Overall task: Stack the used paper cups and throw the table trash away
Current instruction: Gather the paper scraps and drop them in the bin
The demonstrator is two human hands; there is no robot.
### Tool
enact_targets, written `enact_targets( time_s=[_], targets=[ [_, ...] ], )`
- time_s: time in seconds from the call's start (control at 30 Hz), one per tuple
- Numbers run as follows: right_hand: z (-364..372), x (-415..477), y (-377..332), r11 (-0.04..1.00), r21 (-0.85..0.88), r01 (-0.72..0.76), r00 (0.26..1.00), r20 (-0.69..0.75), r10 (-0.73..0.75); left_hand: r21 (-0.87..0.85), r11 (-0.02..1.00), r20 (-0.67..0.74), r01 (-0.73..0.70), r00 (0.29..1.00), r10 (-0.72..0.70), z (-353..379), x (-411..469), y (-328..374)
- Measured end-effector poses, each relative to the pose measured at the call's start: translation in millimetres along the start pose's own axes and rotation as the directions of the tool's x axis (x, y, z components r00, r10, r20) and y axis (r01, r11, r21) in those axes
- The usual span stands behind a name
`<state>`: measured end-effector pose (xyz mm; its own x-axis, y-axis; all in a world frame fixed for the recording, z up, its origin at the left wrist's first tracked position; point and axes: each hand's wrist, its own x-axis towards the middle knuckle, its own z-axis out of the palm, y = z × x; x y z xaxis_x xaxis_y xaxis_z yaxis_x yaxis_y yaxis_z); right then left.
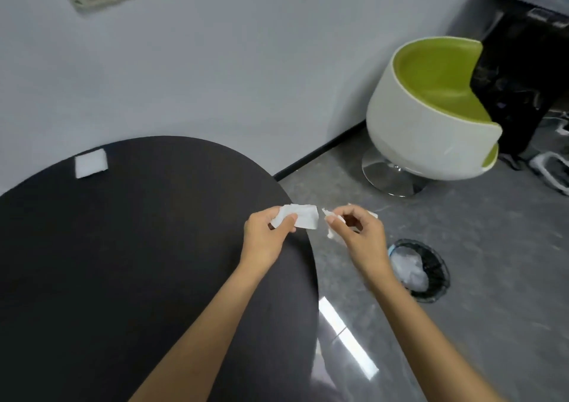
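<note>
Item 1. Flat white torn paper tissue (304, 216): pinched between thumb and fingers of the left hand (264, 235), above the right edge of the table.

Item 2. Small crumpled white tissue scrap (332, 232): pinched in the curled fingertips of the right hand (360, 235), just past the table edge and apart from item 1. The two are probably being gathered for a single drop.

Item 3. Round black mesh wastebasket with liner (435, 266): on the grey floor near the table's right edge, below the right hand, pale waste inside. Likely destination.

Item 4. White square folded napkin (91, 163): lying at the table's far left edge, well apart from both hands, not yet collected.

Item 5. Dark round table (123, 263).

Item 6. Paper cups: none in view.

Item 7. White shell chair with green lining (400, 130): on the floor by the wall.
</note>
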<state>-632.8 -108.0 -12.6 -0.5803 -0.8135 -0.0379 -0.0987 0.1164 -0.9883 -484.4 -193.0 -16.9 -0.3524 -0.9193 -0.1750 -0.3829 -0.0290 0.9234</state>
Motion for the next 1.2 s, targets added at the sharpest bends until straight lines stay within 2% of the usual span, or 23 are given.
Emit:
enact_targets(
  time_s=[0.13,0.3,0.6,0.9,1.2],
  targets=[
    [-68.3,1.7,30.8,0.998,-0.02,-0.051,0.991,-0.124,0.048,0.007,0.998,0.125,-0.059,0.991,0.058,75.9,1.8,13.8],
    [-155.6,20.8,87.7,0.986,-0.047,-0.158,0.955,-0.263,0.141,0.002,1.0,0.225,0.005,0.974,-0.006,175.7,20.0,12.9],
    [-285.0,69.9,223.3,0.93,-0.051,-0.364,0.858,-0.407,0.313,-0.061,0.962,0.283,0.266,0.929,-0.239,357.1,66.1,-41.3],
    [-334.3,107.8,389.1,0.849,0.019,-0.528,0.753,-0.453,0.479,0.048,0.929,0.347,0.368,0.866,-0.361,499.2,107.0,-147.9],
    [-340.0,120.5,522.5,0.752,0.122,-0.648,0.616,-0.497,0.612,0.217,0.908,0.337,0.359,0.845,-0.415,590.5,131.5,-262.9]
  ],
)
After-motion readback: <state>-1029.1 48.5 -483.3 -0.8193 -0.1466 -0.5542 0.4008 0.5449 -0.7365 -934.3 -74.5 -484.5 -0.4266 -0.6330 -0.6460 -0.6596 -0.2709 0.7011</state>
